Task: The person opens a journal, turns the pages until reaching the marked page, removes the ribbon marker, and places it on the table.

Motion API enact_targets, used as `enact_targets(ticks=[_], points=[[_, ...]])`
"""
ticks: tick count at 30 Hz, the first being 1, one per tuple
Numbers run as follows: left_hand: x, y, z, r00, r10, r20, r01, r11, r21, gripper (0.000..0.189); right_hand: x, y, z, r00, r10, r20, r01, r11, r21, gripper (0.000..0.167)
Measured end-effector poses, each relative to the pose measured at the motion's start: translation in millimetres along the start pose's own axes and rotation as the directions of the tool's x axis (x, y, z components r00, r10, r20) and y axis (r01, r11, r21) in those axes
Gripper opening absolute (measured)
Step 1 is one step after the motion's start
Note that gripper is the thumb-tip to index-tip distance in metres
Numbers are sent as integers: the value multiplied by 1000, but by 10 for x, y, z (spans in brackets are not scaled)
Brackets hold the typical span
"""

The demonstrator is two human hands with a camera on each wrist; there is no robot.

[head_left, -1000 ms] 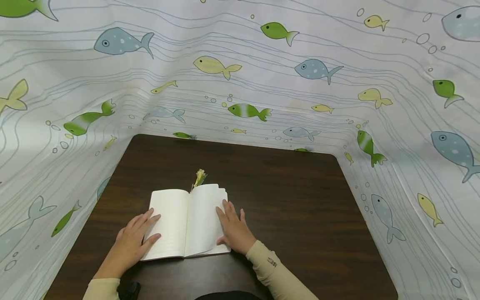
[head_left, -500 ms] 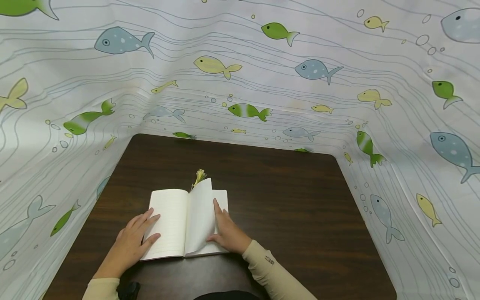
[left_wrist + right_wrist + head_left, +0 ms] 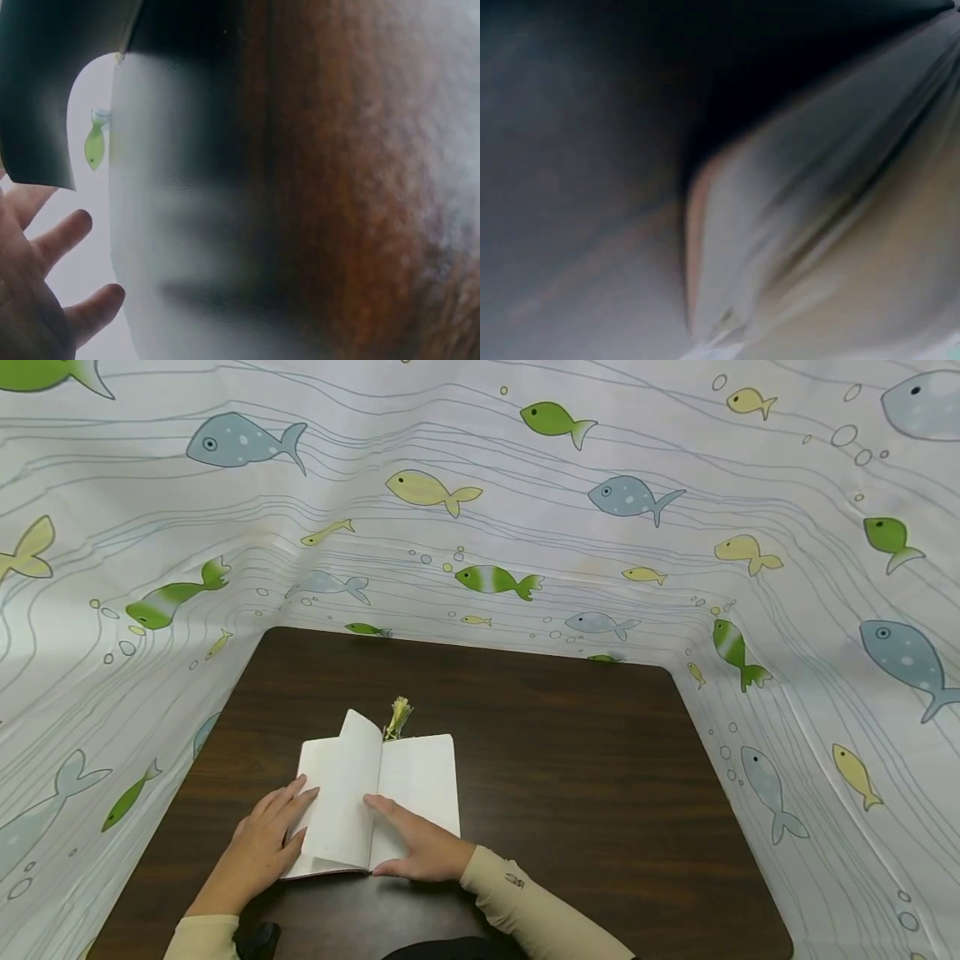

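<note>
An open notebook (image 3: 420, 768) with blank white pages lies on the dark table in the head view. One turning page (image 3: 348, 785) stands bowed over the left half, its top corner raised. My left hand (image 3: 258, 843) rests with spread fingers on the notebook's left edge; its fingers (image 3: 64, 240) also show in the left wrist view, below a dark curved sheet. Across the lower right page reaches my right hand (image 3: 423, 843), fingers extended, fingertips touching the turning page near the spine. Blurred notebook pages (image 3: 765, 217) fill part of the right wrist view, where the right hand is hidden.
A yellow-green tassel (image 3: 397, 718) sticks out above the notebook's spine. The brown wooden table (image 3: 600, 793) extends to the right and behind. White fish-print fabric (image 3: 480, 527) surrounds its back and sides. A small black object (image 3: 258, 939) sits by the left sleeve.
My right hand has swept left from the notebook's right edge to its spine. The page it pushes has swung from the right half over to the left. The left hand stays put.
</note>
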State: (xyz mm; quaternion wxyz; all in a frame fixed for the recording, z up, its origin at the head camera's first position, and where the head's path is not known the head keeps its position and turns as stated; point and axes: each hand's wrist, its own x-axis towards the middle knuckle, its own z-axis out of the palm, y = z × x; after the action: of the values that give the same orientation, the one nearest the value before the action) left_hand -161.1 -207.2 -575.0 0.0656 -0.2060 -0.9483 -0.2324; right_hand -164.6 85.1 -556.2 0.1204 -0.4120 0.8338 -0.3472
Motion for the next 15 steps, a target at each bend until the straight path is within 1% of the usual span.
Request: enact_targets(ticks=[2, 3, 5, 7, 9, 11, 14, 15], points=[[-8, 0, -7, 1000, -9, 4, 9, 1000, -10, 51, 20, 1, 34, 999, -8, 44, 12, 996, -88, 87], [-12, -1, -6, 1000, -16, 3, 16, 999, -29, 49, 28, -4, 45, 998, -12, 62, 19, 992, -126, 82], [-20, -2, -6, 1000, -27, -6, 26, 995, -93, 45, 38, -20, 60, 996, -14, 93, 31, 982, -185, 74], [-23, -4, -3, 999, -28, -27, 22, 980, -195, 44, 38, -39, 69, 992, 0, 127, 27, 976, -216, 71], [-16, 3, -5, 998, -20, -53, 3, 951, -311, 44, 30, -63, 73, 986, 29, 165, 9, 975, -222, 72], [-1, 14, -16, 999, -22, -45, 2, 914, -407, 48, 24, -79, 76, 979, 60, 194, -15, 975, -224, 73], [21, 37, -49, 999, -38, -5, 30, 845, -533, 58, 28, -91, 81, 974, 86, 208, -37, 973, -226, 73], [25, 44, -62, 998, -53, 18, 54, 827, -560, 62, 33, -92, 84, 975, 87, 206, -39, 973, -228, 72]])
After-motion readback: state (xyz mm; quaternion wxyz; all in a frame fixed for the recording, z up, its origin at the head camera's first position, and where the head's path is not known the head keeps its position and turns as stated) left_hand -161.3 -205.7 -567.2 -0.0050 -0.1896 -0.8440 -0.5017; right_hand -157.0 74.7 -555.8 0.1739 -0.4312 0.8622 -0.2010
